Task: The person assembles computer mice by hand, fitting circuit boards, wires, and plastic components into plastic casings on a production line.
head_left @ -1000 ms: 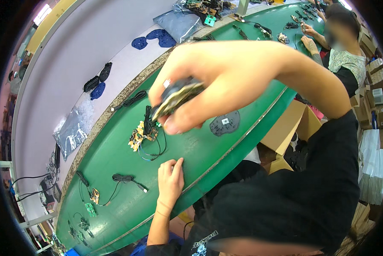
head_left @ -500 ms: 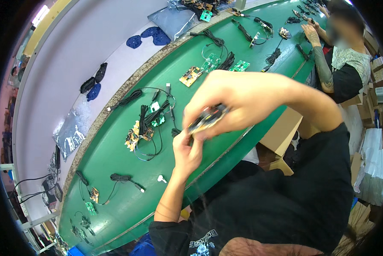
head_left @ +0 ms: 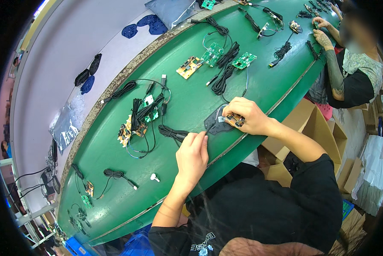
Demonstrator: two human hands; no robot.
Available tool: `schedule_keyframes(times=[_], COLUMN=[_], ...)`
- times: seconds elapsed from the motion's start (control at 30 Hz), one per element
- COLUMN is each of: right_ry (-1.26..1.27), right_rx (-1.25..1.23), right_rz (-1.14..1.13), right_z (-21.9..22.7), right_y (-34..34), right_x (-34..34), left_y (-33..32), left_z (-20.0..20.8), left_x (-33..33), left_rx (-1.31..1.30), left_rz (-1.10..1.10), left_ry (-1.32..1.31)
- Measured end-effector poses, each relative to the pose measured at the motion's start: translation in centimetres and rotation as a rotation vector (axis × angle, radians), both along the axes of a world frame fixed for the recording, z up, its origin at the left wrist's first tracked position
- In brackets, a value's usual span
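My right hand (head_left: pixel 252 117) is closed on a small brown circuit board (head_left: pixel 235 120) with dark components, held low over the belt. Under and beside that board lies a dark flat moulded plate (head_left: pixel 217 122), partly hidden by the hand. My left hand (head_left: pixel 192 157) is to its left, with thumb and fingertips pinched on a thin black cable (head_left: pixel 207 130). A bundled black cable (head_left: pixel 173 133) lies just beyond the left fingers. Where the pinched cable runs beneath the hand is hidden.
Green boards (head_left: pixel 244 61), a brown board (head_left: pixel 189 67) and coiled cables lie farther along the green belt (head_left: pixel 191 98). A tangle of boards (head_left: pixel 129 128) sits left; a white earbud (head_left: pixel 155 177) is nearby. A co-worker's hands (head_left: pixel 322 34) work at far right. Cardboard boxes (head_left: pixel 319 128) stand right.
My right hand has come down from in front of the camera to the belt, moving right, apart from my left. The dark plate now shows on the belt; the left hand shifted slightly right.
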State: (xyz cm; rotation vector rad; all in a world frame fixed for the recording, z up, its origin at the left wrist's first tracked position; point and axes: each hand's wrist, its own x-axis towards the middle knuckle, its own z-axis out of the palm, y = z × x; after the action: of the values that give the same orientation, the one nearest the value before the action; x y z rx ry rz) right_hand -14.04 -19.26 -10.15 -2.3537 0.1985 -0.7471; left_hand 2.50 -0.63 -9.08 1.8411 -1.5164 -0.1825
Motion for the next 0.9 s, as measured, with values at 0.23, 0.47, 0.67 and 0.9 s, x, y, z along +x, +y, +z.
schedule_keyframes(times=[0.23, 0.47, 0.67, 0.9], right_ry=[0.042, 0.144, 0.108, 0.038], right_rx=[0.028, -0.026, -0.100, -0.079], right_rz=[-0.083, -0.012, 0.057, 0.096], right_z=[0.4, 1.5, 0.9, 0.5], right_y=[5.4, 5.0, 4.2, 4.0], right_x=[2.4, 4.2, 4.1, 3.8], left_y=[2.8, 2.2, 1.0, 2.2], left_z=[0.9, 1.7, 1.3, 1.2], left_x=[4.0, 3.7, 3.9, 4.0], left_rx=[0.080, 0.027, -0.017, 0.026], left_rz=[-0.046, -0.080, -0.088, -0.084], left_ry=[0.105, 0.262, 0.284, 0.333])
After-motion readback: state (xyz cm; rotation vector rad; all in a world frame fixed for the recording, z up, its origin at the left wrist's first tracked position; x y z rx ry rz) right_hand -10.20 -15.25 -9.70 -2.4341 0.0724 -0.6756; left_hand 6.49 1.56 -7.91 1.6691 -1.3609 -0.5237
